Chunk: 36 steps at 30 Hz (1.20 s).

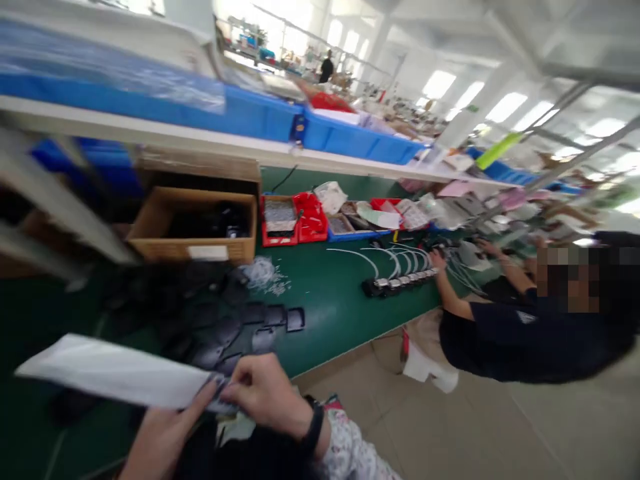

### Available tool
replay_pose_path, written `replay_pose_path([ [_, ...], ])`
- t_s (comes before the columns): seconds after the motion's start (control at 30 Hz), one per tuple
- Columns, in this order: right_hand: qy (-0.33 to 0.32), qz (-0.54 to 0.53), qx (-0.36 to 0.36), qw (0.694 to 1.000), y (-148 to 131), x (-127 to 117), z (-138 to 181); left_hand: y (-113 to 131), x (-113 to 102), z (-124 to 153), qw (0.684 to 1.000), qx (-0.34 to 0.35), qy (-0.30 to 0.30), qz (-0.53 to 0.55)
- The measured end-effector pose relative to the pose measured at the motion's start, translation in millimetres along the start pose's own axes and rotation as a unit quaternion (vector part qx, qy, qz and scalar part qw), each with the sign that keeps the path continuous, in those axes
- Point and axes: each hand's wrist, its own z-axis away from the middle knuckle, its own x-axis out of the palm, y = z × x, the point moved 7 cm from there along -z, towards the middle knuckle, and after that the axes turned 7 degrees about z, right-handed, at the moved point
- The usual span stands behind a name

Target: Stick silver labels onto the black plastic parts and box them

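Head view: a long green bench runs away to the right; the near area is partly blurred.
Left hand: grips the right end of a white strip, thumb on top.
Right hand: fingers curled, thumb and fingertips drawn together at the same end of the strip; whatever lies between them is too blurred to tell. A black wristband and a patterned sleeve are worn on this arm.
White strip: held above the near bench edge, its free end pointing left, over dark parts.
Black parts: many, spread just beyond the hands; several are squarish and shallow.
Small pale pieces: heaped beyond the black parts.
Co-worker: at the right, dark top, one hand at the end of a row of metal-faced connectors with white cables.
Cardboard box: open, dark items inside, white label in front.
Red bins: beside the box, filled.
Shelf: above, bearing blue bins.
Background: a standing person, well apart.
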Motion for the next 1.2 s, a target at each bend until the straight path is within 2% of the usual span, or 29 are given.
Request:
replay_pose_path([
  [0.07, -0.009, 0.012, -0.018, 1.0, -12, 13, 9, -16, -28, 25, 0.994, -0.07, 0.061, 0.059],
  [0.13, -0.033, 0.01, -0.035, 0.999, -21, 30, 14, -26, -39, 42, 0.985, -0.098, 0.102, 0.102],
  [0.27, -0.076, -0.017, -0.047, 0.996, -29, 62, 25, -40, -49, 66, 0.965, -0.114, 0.152, 0.181],
  [0.43, -0.121, -0.028, -0.032, 0.992, -19, 86, 33, -60, -71, 95, 0.94, -0.107, 0.217, 0.239],
  [0.5, -0.113, -0.013, -0.014, 0.993, -13, 88, 35, -64, -72, 101, 0.94, -0.102, 0.203, 0.254],
  [0.6, -0.084, 0.04, -0.033, 0.995, -18, 89, 38, -62, -58, 102, 0.949, -0.112, 0.113, 0.271],
  [0.63, -0.075, 0.065, -0.049, 0.994, -22, 90, 39, -61, -55, 102, 0.95, -0.114, 0.101, 0.272],
  [0.77, -0.072, 0.094, -0.076, 0.99, -38, 98, 39, -52, -61, 102, 0.954, -0.088, 0.133, 0.253],
  [0.9, -0.105, 0.047, -0.066, 0.991, -43, 104, 35, -36, -68, 97, 0.973, -0.024, 0.106, 0.205],
  [1.0, -0.106, 0.062, -0.095, 0.988, -49, 103, 31, -28, -74, 96, 0.979, 0.015, 0.117, 0.167],
  [1.2, -0.113, 0.11, -0.118, 0.98, -60, 106, 28, -34, -75, 98, 0.971, 0.002, 0.159, 0.179],
])
